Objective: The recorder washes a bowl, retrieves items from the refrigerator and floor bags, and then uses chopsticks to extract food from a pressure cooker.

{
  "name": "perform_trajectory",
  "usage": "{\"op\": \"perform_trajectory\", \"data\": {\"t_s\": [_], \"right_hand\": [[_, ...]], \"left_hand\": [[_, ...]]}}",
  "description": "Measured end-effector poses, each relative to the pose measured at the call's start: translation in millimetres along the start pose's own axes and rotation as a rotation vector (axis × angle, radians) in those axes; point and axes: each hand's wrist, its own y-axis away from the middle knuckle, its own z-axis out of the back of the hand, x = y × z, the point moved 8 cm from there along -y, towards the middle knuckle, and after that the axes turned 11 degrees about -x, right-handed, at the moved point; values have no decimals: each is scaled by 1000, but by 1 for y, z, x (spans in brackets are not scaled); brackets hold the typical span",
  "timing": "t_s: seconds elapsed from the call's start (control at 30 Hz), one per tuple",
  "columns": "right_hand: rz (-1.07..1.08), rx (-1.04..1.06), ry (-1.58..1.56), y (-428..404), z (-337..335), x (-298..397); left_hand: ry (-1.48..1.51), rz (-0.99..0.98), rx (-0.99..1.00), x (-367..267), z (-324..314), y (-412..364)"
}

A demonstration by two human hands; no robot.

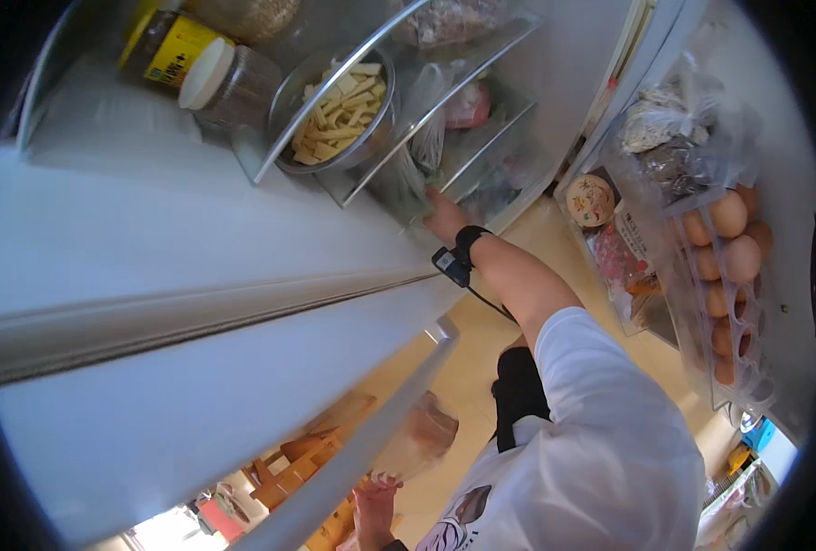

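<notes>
My right hand (444, 215) reaches into the low part of an open refrigerator, at a thin clear plastic bag (408, 180). Its fingertips are partly hidden, so its grip is unclear. Low in the view, beyond the fridge door's long handle, my left hand (375, 506) holds the top of a clear plastic bag (427, 430) with something brownish inside. Above my right hand, a knotted plastic bag (428, 131) and a reddish packet (468, 107) lie between glass shelves. A metal bowl (389, 113) of pale yellow cut strips stands on the shelf at upper middle.
Lidded jars (208, 72) stand on the shelf at upper left. The opened door (786, 275) at right bears brown eggs (742, 258) in a clear plastic tray, bagged food (669, 124) and a round-lidded container (590, 200). A long door handle (380, 427) slants across the lower middle.
</notes>
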Motion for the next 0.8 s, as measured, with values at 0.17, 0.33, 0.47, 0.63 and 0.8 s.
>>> {"op": "perform_trajectory", "data": {"t_s": [0.17, 0.33, 0.47, 0.63, 0.8], "right_hand": [[152, 101, 142, 13, -26, 24], [222, 26, 126, 2, -8, 14], [163, -266, 125, -38, 29, -3], [-47, -485, -707, -110, 61, 0], [284, -105, -845, -176, -1, 10]], "left_hand": [[62, 25, -78, -7, -22, -10], [-32, 52, -167, -10, -31, -17], [-67, 27, -101, -13, -48, -18], [-51, 2, -117, -15, -51, -17], [-53, -10, -167, -21, -50, -7]]}}
